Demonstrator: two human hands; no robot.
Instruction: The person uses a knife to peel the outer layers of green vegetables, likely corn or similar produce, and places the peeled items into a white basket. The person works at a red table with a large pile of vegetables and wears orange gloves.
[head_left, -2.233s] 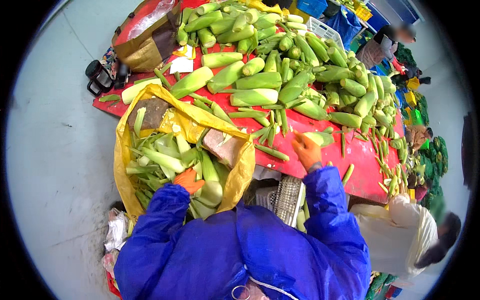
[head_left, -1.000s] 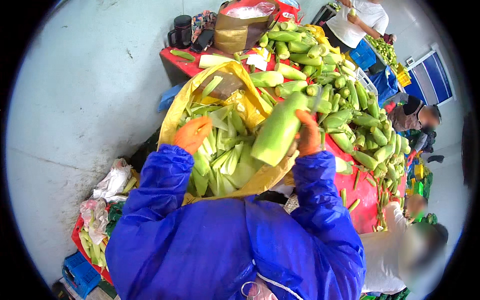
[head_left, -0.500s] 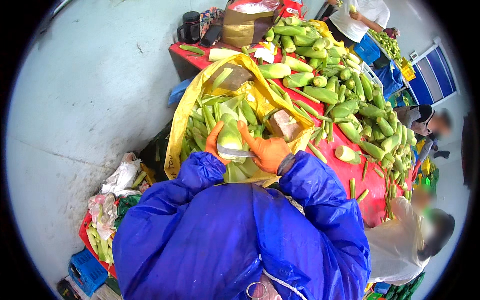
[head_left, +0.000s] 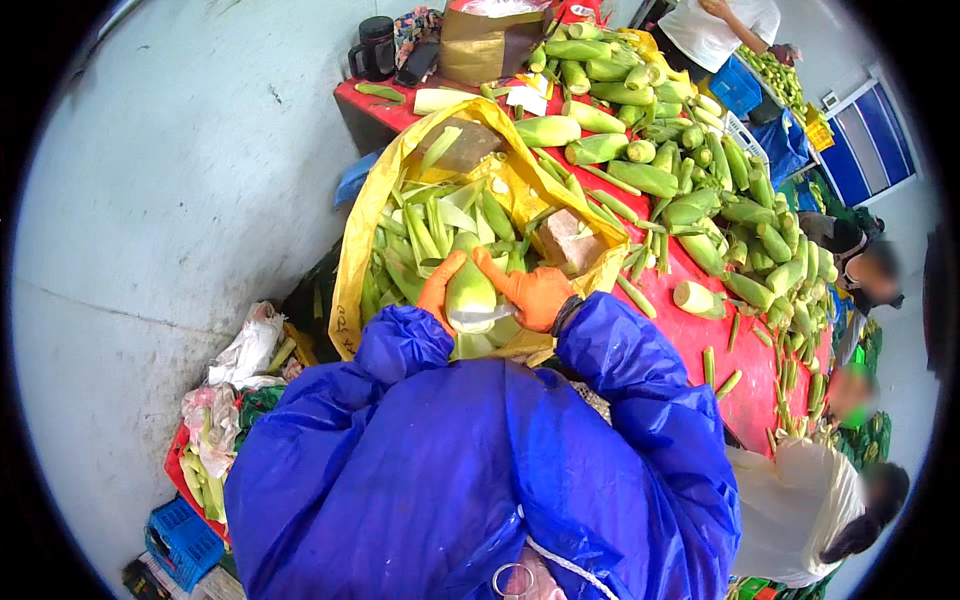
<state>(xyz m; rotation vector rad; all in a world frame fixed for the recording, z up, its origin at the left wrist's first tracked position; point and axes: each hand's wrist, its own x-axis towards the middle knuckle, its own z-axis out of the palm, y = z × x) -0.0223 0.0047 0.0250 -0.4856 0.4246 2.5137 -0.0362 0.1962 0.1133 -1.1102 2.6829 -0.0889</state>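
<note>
An ear of corn in pale green husk is held upright over the open yellow sack. My left hand, in an orange glove, grips its left side. My right hand, gloved in orange too, is closed on a knife, its thumb touching the corn's upper right. The blade lies crosswise at the corn's lower end. Beneath, the sack is filled with cut green husks, and two stone-like blocks lie inside: a grey one at the far side and a brownish one at the right.
To the right, a red-covered table carries a big heap of corn ears. A dark mug, a phone and a cardboard box stand at the back. A wall rises on the left. Several people are along the right.
The corn has tipped slightly and shows paler husk, with the blade a little lower against it. Both hands stay closed. People on the right have shifted.
</note>
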